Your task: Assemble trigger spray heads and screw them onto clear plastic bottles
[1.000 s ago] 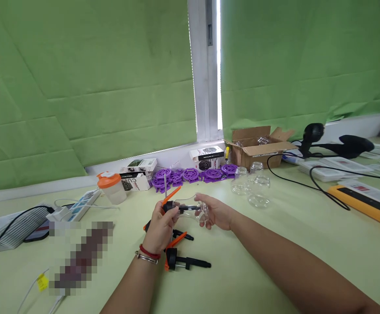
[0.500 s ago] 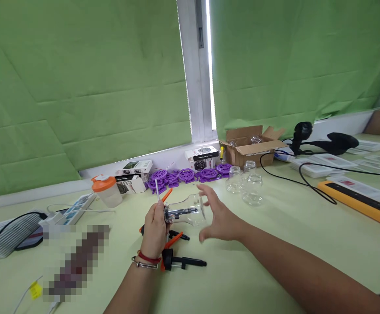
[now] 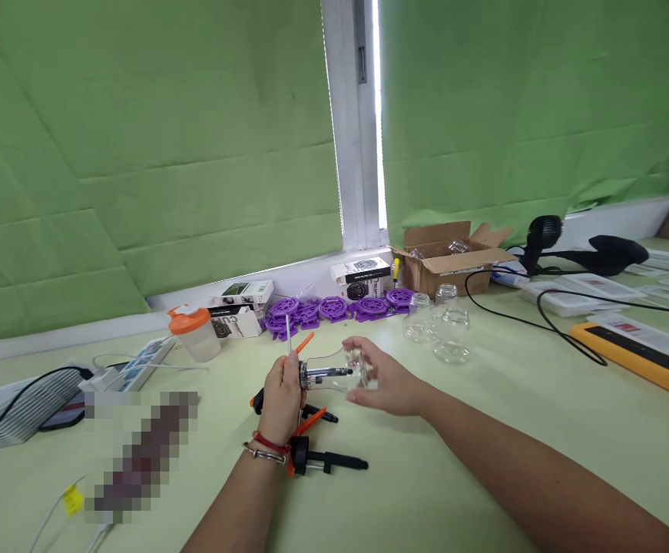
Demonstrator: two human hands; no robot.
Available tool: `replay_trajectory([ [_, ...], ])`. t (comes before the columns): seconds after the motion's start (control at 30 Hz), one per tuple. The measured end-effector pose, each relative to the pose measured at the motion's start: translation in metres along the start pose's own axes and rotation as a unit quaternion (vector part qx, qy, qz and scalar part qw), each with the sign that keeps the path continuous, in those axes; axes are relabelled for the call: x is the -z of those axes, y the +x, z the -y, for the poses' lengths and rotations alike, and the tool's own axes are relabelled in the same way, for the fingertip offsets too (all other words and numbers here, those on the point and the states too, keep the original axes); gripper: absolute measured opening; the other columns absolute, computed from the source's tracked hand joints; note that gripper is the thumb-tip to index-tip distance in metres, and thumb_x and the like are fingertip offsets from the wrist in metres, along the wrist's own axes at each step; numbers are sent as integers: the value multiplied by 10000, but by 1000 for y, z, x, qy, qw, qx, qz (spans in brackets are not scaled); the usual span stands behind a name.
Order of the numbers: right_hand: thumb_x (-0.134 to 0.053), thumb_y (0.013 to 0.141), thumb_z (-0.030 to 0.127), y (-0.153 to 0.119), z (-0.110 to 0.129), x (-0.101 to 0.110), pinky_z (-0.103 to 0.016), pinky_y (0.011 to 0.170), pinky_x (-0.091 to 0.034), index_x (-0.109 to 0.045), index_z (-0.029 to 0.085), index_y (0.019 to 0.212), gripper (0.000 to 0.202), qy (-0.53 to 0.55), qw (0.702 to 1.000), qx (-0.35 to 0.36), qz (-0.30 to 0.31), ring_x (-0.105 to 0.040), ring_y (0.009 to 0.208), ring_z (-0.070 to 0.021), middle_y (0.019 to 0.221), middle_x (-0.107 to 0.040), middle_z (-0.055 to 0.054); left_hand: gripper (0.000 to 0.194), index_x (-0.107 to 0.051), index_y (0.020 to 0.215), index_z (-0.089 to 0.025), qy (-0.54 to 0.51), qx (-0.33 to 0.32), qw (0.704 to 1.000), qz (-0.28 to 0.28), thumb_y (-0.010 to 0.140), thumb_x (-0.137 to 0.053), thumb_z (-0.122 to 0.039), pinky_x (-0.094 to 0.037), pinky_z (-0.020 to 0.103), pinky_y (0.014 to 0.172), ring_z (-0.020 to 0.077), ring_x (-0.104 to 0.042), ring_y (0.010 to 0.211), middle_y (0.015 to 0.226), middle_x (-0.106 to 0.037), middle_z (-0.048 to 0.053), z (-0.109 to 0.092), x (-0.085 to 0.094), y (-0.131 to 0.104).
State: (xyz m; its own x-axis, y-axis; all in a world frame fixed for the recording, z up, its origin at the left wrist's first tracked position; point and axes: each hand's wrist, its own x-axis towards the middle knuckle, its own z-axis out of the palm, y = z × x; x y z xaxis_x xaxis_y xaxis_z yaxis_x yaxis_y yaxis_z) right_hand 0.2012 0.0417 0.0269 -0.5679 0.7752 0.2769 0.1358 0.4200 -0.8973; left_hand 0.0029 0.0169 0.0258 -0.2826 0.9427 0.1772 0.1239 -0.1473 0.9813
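The left hand [image 3: 283,393] is closed around the orange-and-black pump head [image 3: 301,367] fitted at the neck of a clear glass bottle [image 3: 337,371]. The bottle lies horizontal, held above the tabletop [image 3: 484,430], with the pump's tube running inside it. A thin white straw and an orange lever project upward from the pump head above the left fingers.

The right hand [image 3: 381,378] cups the base end of the bottle, fingers curled over the top and thumb underneath, so the bottle is held between both hands.

Two more pump heads [image 3: 316,458] lie on the tabletop directly below the left wrist, which carries a red band and a metal bangle.

Further back, three empty bottles [image 3: 443,332] stand together, well apart from the hands. Purple plastic parts [image 3: 334,309] are lined along the window sill edge, next to a cardboard box [image 3: 446,257]. An orange-lidded cup [image 3: 194,332] stands to the left, near a power strip [image 3: 138,362].
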Motion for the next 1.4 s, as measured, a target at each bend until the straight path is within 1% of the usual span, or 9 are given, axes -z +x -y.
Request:
replay_trajectory([
  [0.1, -708, 681, 312, -1, 1, 5, -493, 1062, -257, -442, 245, 1226, 610, -128, 976, 175, -17, -262, 1315, -298, 1432, -274, -114, 381, -417, 661, -198, -6, 9, 1000, 4, 831, -394, -539, -252, 188, 319, 59, -348, 328, 486, -453, -65, 0, -1, -1],
  [0.17, -712, 675, 364, 0, 0, 6, -512, 1052, -272, -380, 228, 1285, 707, -133, 979, 151, -38, -239, 1329, -316, 1442, -251, -141, 378, -413, 666, -201, 5, 2, 1000, 0, 832, -397, -540, -274, 186, 327, 64, -360, 337, 479, -444, -68, 0, -2, -2],
  [0.3, -509, 824, 470, 2, -1, 2, -452, 740, -532, -326, 176, 1310, 597, -37, 998, -52, -22, -587, 973, -261, 1185, -501, -180, 373, -424, 668, -201, 17, -20, 1000, -9, 826, -416, -539, -310, 191, 348, 74, -377, 349, 451, -412, -74, -1, 0, -2],
  [0.4, -633, 752, 355, -1, 2, 1, -423, 734, -546, -413, 171, 1236, 563, -140, 989, 49, -29, -578, 966, -252, 1172, -498, -164, 388, -415, 642, -203, 18, -3, 1000, -7, 822, -412, -547, -274, 195, 322, 73, -352, 322, 429, -408, -72, -3, 0, -2],
  [0.53, -574, 777, 108, -6, -1, 8, -501, 993, -403, -497, 228, 1178, 426, -408, 843, 345, -60, -408, 1220, -268, 1181, -496, -97, 395, -409, 628, -204, 8, 45, 999, -20, 799, -428, -560, -242, 187, 298, 72, -360, 314, 428, -434, -63, -6, 0, -1],
  [0.67, -515, 811, 58, -11, -16, 20, -492, 1058, -352, -509, 297, 1172, 433, -510, 725, 456, -77, -421, 1222, -221, 1079, -550, -25, 394, -377, 609, -205, -32, 97, 993, -67, 766, -449, -559, -227, 170, 296, 67, -373, 310, 416, -442, -57, -5, 5, 3],
  [0.87, -690, 669, 313, -25, -54, 38, -494, 985, -411, -459, 174, 1205, 600, -409, 858, 118, -289, -424, 1202, -306, 1211, -489, -140, 407, -377, 670, -201, -90, 82, 989, -80, 746, -479, -587, -256, 165, 311, 38, -335, 299, 470, -511, -51, -5, 9, 4],
  [1.03, -645, 656, 495, -38, -82, 59, -458, 967, -403, -408, 159, 1261, 731, -319, 884, -134, -314, -458, 1178, -307, 1249, -503, -141, 379, -392, 729, -197, -107, 70, 991, -37, 745, -542, -544, -307, 174, 357, 54, -411, 352, 518, -506, -63, -3, 7, 2],
  [1.4, -547, 736, 458, -36, -111, 81, -480, 1017, -326, -288, 44, 1365, 796, -372, 848, -225, -303, -311, 1290, -378, 1368, -380, -233, 326, -436, 765, -184, -125, 82, 986, 76, 736, -594, -468, -370, 196, 418, 72, -502, 443, 644, -553, -35, -8, 11, -6],
])
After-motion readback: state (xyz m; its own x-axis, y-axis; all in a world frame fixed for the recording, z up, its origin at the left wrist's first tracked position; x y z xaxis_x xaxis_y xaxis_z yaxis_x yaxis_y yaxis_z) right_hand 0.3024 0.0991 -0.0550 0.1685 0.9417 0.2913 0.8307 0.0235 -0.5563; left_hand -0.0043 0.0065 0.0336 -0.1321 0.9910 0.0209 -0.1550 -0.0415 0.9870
